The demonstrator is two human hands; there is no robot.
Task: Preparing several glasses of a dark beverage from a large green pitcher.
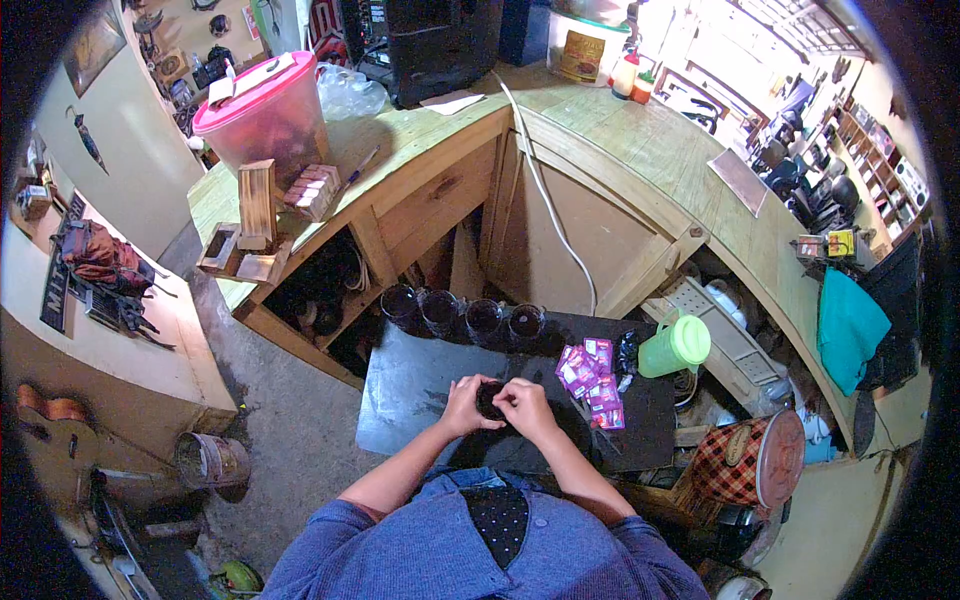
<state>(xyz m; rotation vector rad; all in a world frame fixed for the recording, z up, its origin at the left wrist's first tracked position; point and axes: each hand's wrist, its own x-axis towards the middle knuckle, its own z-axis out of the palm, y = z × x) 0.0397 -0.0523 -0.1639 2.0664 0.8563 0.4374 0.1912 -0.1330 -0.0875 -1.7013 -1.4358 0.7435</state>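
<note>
My left hand (463,409) curls around a small dark cup (490,400), thumb and fingers on its sides. Over the cup's right side, the fingers of my right hand (525,405) are pinched together; what may be between them is too small to tell. Several dark glass mugs (484,321) stand in a row along the far edge of the low dark table (405,390). To the right of my hands lie several purple sachets (585,371), with a pair of scissors (596,426) beside them. A green lidded pitcher (673,345) stands at the table's right.
A crumpled black plastic wrapper (626,352) lies between sachets and pitcher. Beyond the table runs an angled wooden counter (600,124), bearing a pink-lidded tub (259,112) and a wooden stand (256,206). A white cable (551,202) hangs down its front. At right is a plaid-covered container (739,459).
</note>
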